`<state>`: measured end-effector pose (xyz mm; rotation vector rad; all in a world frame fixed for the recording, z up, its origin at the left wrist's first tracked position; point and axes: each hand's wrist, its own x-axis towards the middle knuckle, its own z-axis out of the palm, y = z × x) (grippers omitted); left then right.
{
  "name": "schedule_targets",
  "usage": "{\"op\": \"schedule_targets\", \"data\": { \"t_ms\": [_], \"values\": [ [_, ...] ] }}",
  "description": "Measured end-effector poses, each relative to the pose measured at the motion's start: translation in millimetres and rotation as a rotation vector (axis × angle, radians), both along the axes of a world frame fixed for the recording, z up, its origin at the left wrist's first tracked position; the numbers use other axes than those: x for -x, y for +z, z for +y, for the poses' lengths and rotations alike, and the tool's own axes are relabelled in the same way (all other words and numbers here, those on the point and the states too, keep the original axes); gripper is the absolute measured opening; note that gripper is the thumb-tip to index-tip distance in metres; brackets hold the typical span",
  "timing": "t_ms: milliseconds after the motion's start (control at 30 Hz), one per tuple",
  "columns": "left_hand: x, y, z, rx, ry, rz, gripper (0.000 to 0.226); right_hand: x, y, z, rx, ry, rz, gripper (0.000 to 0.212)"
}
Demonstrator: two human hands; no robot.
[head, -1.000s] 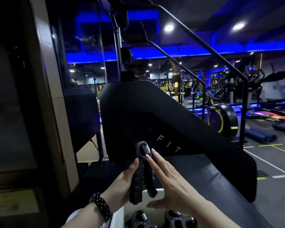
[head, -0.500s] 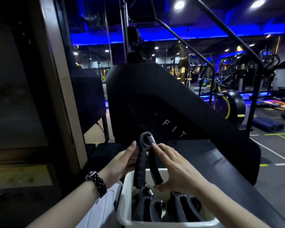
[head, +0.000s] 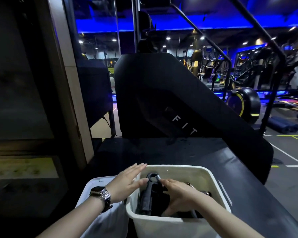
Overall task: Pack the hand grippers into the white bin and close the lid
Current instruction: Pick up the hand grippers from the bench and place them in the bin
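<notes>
The white bin (head: 177,167) stands on a black platform at the bottom centre. A black hand gripper (head: 147,194) stands upright inside it, spring ring on top. My right hand (head: 181,194) reaches into the bin and wraps around this gripper's handles. My left hand (head: 126,182) hovers over the bin's left rim with its fingers spread flat, the thumb touching the gripper near its top. Parts of other dark grippers (head: 206,193) show deeper in the bin, mostly hidden by my right hand. The white lid (head: 93,188) lies flat, just left of the bin.
A black stair machine marked FIT (head: 184,126) rises right behind the black platform (head: 144,152). A tan pillar (head: 67,83) and a dark wall stand to the left. Grey gym floor (head: 291,152) with other machines lies to the right.
Both hands have lowered the hand gripper from above the bin down into it. My left hand has opened its fingers. The view has tilted down, showing more of the bin and lid.
</notes>
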<state>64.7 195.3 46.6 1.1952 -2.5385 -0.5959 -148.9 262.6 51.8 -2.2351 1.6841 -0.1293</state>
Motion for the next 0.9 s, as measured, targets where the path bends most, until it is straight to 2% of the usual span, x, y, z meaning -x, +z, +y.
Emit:
{"op": "schedule_targets", "data": {
  "t_ms": [100, 200, 333, 467, 533, 600, 700, 800, 900],
  "values": [
    [-2.1, -4.1, 2.7, -0.066, 0.021, 0.029, 0.100, -2.6, -9.1, -2.5, -0.053, 0.005, 0.012, 0.102],
    [-0.5, -5.6, 4.4, -0.124, 0.043, 0.054, 0.092, -0.2, -12.6, -5.1, -0.092, 0.006, 0.000, 0.107],
    [3.5, -12.0, 2.8, -0.082, 0.028, -0.016, 0.085, 3.5, -18.6, -8.8, -0.123, 0.009, 0.038, 0.107],
    [11.9, -16.0, 0.7, -0.006, 0.023, -0.085, 0.102, 10.0, -18.4, -6.5, -0.162, 0.023, -0.030, 0.109],
    [16.8, -13.7, -0.7, 0.011, -0.002, -0.098, 0.101, 21.5, -7.5, -1.8, -0.146, -0.039, -0.154, 0.101],
    [22.6, -8.9, -0.7, 0.037, -0.042, -0.107, 0.099, 41.1, 6.4, 3.8, -0.004, -0.136, -0.237, 0.079],
    [34.8, -5.2, 1.0, 0.064, -0.099, -0.117, 0.079, 72.5, 16.7, 10.0, 0.228, -0.186, -0.090, 0.059],
    [52.5, -6.8, 3.1, 0.101, -0.185, -0.183, 0.066, 87.5, 11.7, 17.5, 0.120, -0.243, 0.123, 0.066],
    [73.7, -8.4, 10.0, 0.113, -0.268, -0.313, 0.055, 89.0, 1.0, 24.2, 0.015, -0.227, 0.206, 0.073]
  ]
}}
